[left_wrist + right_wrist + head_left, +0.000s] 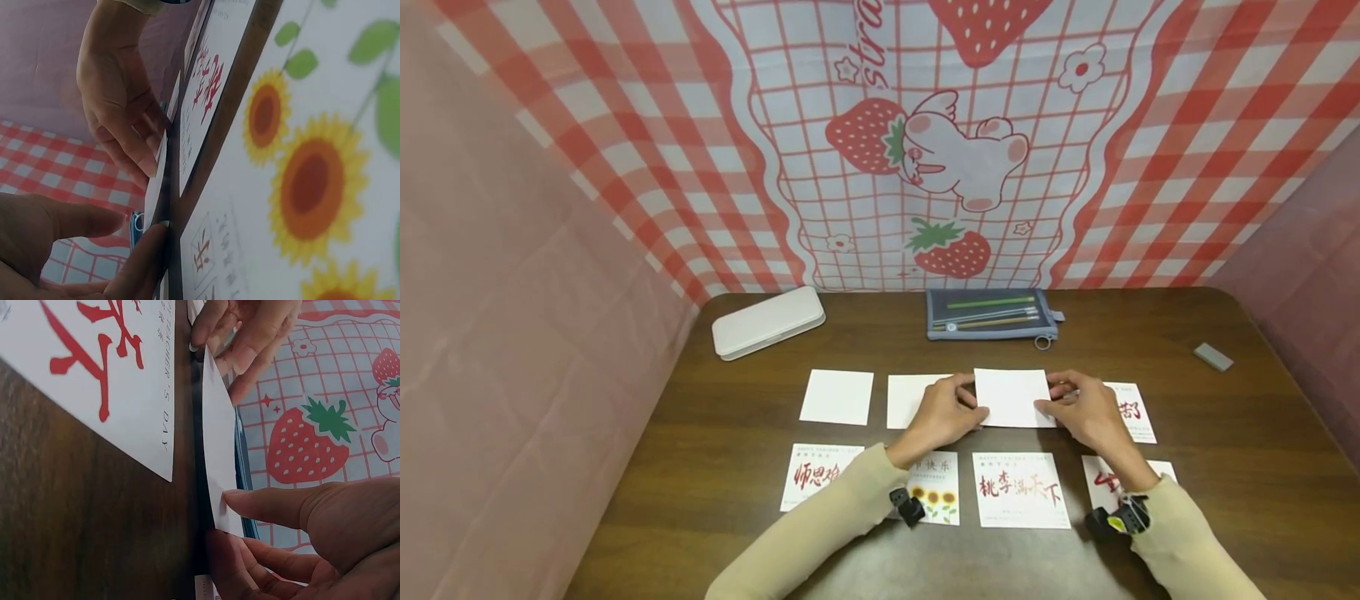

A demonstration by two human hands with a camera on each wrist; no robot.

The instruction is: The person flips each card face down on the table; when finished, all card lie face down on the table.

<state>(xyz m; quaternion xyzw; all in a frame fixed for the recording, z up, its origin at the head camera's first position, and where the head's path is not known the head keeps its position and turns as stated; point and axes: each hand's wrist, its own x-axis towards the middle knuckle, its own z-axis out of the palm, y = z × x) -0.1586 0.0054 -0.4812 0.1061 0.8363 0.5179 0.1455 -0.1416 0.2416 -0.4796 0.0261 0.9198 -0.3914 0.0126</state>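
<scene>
Head view, blank card (1011,397) between both hands

Three blank cards (837,397), five printed cards (1020,490), one pencil pouch (991,314), one white case (767,322), one eraser (1213,357).

On your table (1262,467):
- white case (767,322), far left, lid closed
- grey pencil pouch (992,314), far centre, with pens inside
- grey eraser (1213,357), far right, well apart from the rest
- two blank cards (837,397), far row left
- sunflower card (936,492), near row
- red-lettered cards (1020,490), near row

Behind it you have a strawberry backdrop (925,142).
</scene>
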